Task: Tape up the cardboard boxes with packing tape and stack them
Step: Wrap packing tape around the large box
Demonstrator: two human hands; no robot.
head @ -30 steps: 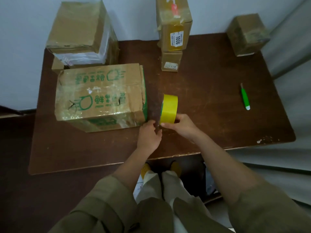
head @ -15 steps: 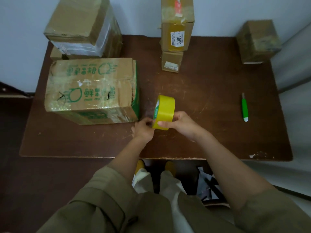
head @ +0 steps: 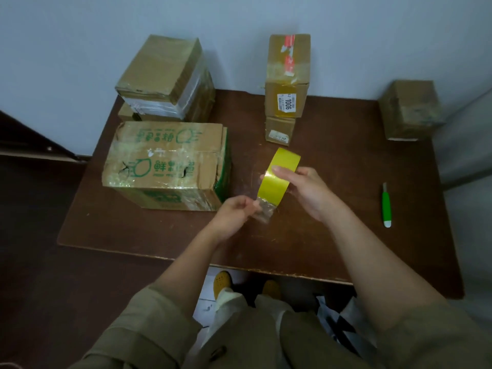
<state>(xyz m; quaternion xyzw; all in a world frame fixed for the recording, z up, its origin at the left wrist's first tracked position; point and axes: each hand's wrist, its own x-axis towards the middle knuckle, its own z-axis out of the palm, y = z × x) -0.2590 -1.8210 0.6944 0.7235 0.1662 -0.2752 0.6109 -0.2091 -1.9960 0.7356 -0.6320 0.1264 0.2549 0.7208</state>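
My right hand point(head: 308, 191) grips a yellow roll of packing tape point(head: 277, 179) held on edge above the brown table point(head: 332, 161). My left hand point(head: 234, 214) pinches the clear free end of the tape point(head: 263, 211), peeled a short way off the roll's lower edge. Left of the roll lies a large cardboard box with green print point(head: 165, 166), its top seam under shiny tape. Behind it a taped box point(head: 165, 81) sits on top of a smaller one.
A tall box with a 1006 label point(head: 288, 75) stands on a small box point(head: 279, 130) at the back centre. Another box point(head: 411, 110) sits at the back right corner. A green utility knife point(head: 386, 206) lies on the right side of the table. My shoes show under the front edge.
The roll has been lifted off the table and turned. My left hand has peeled a short length of tape from it. The camera view has shifted back.
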